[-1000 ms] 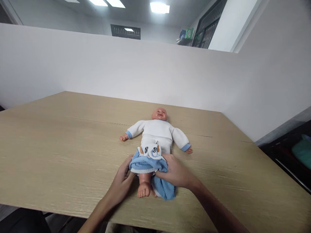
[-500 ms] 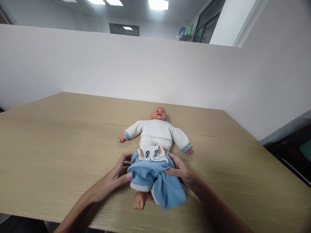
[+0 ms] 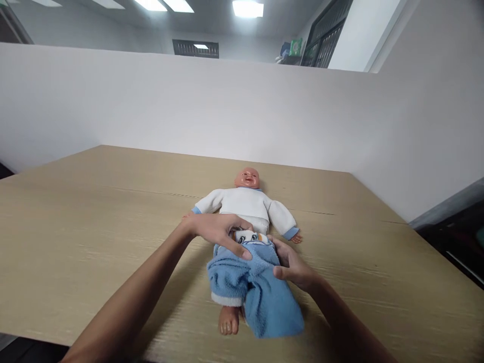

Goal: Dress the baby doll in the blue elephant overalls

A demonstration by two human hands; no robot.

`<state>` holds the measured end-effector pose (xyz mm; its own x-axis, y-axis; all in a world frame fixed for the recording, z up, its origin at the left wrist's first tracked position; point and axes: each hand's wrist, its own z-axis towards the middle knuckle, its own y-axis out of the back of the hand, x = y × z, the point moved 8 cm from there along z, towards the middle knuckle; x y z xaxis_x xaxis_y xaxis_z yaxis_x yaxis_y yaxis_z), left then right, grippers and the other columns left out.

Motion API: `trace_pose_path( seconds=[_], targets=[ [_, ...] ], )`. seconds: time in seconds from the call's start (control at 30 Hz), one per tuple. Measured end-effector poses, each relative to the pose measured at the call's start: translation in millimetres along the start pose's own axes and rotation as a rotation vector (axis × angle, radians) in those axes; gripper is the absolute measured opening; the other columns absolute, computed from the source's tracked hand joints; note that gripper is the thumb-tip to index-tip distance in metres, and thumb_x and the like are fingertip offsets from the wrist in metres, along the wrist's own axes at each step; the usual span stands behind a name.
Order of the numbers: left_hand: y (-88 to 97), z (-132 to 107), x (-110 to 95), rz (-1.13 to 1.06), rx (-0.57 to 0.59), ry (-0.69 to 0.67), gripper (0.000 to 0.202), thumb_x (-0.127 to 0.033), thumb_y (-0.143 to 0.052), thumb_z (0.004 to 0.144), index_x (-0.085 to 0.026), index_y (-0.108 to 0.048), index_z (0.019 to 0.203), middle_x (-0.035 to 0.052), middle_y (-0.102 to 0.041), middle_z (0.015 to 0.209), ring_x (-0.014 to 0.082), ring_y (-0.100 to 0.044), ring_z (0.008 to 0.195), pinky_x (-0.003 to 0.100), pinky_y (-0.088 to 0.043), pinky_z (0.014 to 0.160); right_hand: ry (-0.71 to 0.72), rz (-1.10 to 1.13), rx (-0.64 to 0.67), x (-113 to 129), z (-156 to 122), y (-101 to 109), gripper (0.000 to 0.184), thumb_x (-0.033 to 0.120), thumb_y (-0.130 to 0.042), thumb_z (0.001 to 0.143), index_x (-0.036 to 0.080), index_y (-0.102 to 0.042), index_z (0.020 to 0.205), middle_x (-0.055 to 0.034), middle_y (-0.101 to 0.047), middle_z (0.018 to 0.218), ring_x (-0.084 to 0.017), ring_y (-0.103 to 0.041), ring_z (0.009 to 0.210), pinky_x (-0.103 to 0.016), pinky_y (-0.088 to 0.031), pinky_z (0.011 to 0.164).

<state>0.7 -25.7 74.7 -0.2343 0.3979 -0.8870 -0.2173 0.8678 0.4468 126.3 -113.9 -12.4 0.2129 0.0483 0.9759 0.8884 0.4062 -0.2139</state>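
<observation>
A baby doll [image 3: 247,201] in a white top lies on its back on the wooden table [image 3: 94,222], head pointing away from me. Blue fleece trousers [image 3: 257,290] with a cartoon-eyed white patch cover its legs up to the waist; one bare foot sticks out at the bottom. My left hand [image 3: 219,232] lies across the doll's waist, fingers curled over the waistband. My right hand [image 3: 291,264] pinches the trousers' right side at the hip.
White partition walls [image 3: 189,111] stand behind and to the right of the table. The table's near edge runs just below the doll's foot. Dark furniture [image 3: 454,237] sits beyond the table's right edge.
The trousers have come further up the doll's legs to the waist. My left hand has moved from the doll's left side to lie over its belly; my right hand stayed at the hip.
</observation>
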Motion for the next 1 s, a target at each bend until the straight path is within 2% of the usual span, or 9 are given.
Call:
trace_pose_path(
  seconds=[0.1, 0.2, 0.3, 0.37, 0.5, 0.67, 0.8, 0.9, 1.0],
  targets=[
    [-12.3, 15.9, 4.4, -0.221, 0.249, -0.017, 0.047, -0.034, -0.097, 0.071, -0.021, -0.071, 0.108, -0.0011, -0.073, 0.094, 0.0165, -0.068, 0.083, 0.023, -0.054, 0.071, -0.021, -0.181, 0.047, 5.6, -3.9, 6.3, 0.068, 0.073, -0.072, 0.091, 0.02, -0.068, 0.133, -0.0085, -0.072, 0.12, -0.029, -0.067, 0.115, -0.044, -0.051, 0.107],
    [-14.1, 29.0, 6.0, -0.311, 0.295, -0.022, 0.057, -0.029, -0.1, 0.067, -0.022, -0.068, 0.114, -0.0007, -0.074, 0.099, 0.0162, -0.069, 0.086, 0.023, -0.055, 0.071, -0.042, -0.23, -0.011, 7.3, -6.2, 13.5, 0.059, 0.069, -0.068, 0.096, 0.019, -0.071, 0.128, -0.0077, -0.073, 0.115, -0.027, -0.067, 0.111, -0.044, -0.05, 0.108],
    [-16.9, 36.7, 6.5, -0.282, 0.336, -0.019, 0.061, -0.032, -0.1, 0.068, -0.023, -0.07, 0.12, 0.0004, -0.076, 0.111, 0.0191, -0.071, 0.098, 0.026, -0.058, 0.083, -0.015, -0.038, -0.15, 7.3, -7.5, 20.5, 0.064, 0.067, -0.078, 0.089, 0.024, -0.066, 0.134, -0.0084, -0.073, 0.116, -0.028, -0.068, 0.11, -0.042, -0.053, 0.103],
    [-17.4, 39.0, 8.3, -0.211, 0.351, -0.027, 0.056, -0.035, -0.097, 0.071, -0.023, -0.073, 0.12, -0.0005, -0.076, 0.116, 0.0201, -0.07, 0.105, 0.026, -0.057, 0.091, 0.023, 0.08, -0.242, 6.5, -8.2, 25.3, 0.063, 0.065, -0.083, 0.084, 0.027, -0.064, 0.131, -0.0071, -0.073, 0.113, -0.027, -0.069, 0.105, -0.04, -0.055, 0.097],
    [-19.1, 37.9, 18.0, -0.142, 0.38, -0.017, 0.037, -0.04, -0.092, 0.077, -0.02, -0.078, 0.105, -0.0006, -0.077, 0.101, 0.0193, -0.07, 0.093, 0.025, -0.058, 0.082, 0.041, 0.054, -0.3, 2.8, -5.2, 30.3, 0.051, 0.057, -0.087, 0.084, 0.027, -0.064, 0.117, -0.0013, -0.07, 0.098, -0.021, -0.067, 0.089, -0.032, -0.054, 0.085],
    [-20.9, 33.3, 13.1, -0.227, 0.394, -0.12, 0.031, -0.038, -0.088, 0.083, -0.017, -0.08, 0.104, 0.0023, -0.079, 0.1, 0.0195, -0.07, 0.093, 0.025, -0.06, 0.084, -0.024, -0.21, -0.137, 4.8, -3.2, 25.1, 0.048, 0.059, -0.078, 0.092, 0.021, -0.07, 0.119, -0.004, -0.071, 0.105, -0.024, -0.066, 0.1, -0.035, -0.053, 0.094],
    [-23.3, 31.6, 12.3, -0.199, 0.411, -0.077, 0.034, -0.039, -0.083, 0.087, -0.015, -0.08, 0.111, 0.0033, -0.081, 0.1, 0.0217, -0.073, 0.092, 0.028, -0.062, 0.086, -0.194, -0.259, 0.039, -7.3, -17.6, 23.2, 0.052, 0.065, -0.082, 0.085, 0.018, -0.078, 0.107, -0.0038, -0.071, 0.098, -0.023, -0.065, 0.09, -0.034, -0.053, 0.084],
    [-27.7, 31.4, 13.8, -0.125, 0.449, -0.051, 0.034, -0.045, -0.08, 0.09, -0.016, -0.08, 0.108, 0.0019, -0.081, 0.096, 0.0227, -0.074, 0.089, 0.029, -0.064, 0.085, -0.214, -0.092, -0.175, -15.0, -25.4, 40.1, 0.062, 0.071, -0.085, 0.078, 0.023, -0.078, 0.117, -0.0054, -0.075, 0.107, -0.026, -0.069, 0.097, -0.038, -0.057, 0.09],
    [-37.0, 31.6, 16.0, -0.133, 0.54, -0.082, 0.039, -0.045, -0.089, 0.081, -0.016, -0.081, 0.107, 0.0025, -0.082, 0.104, 0.0251, -0.076, 0.1, 0.028, -0.065, 0.088, -0.229, 0.026, -0.375, -22.2, -27.7, 48.0, 0.074, 0.078, -0.076, 0.084, 0.028, -0.069, 0.139, -0.0086, -0.076, 0.123, -0.03, -0.071, 0.113, -0.046, -0.055, 0.107]
  ],
)
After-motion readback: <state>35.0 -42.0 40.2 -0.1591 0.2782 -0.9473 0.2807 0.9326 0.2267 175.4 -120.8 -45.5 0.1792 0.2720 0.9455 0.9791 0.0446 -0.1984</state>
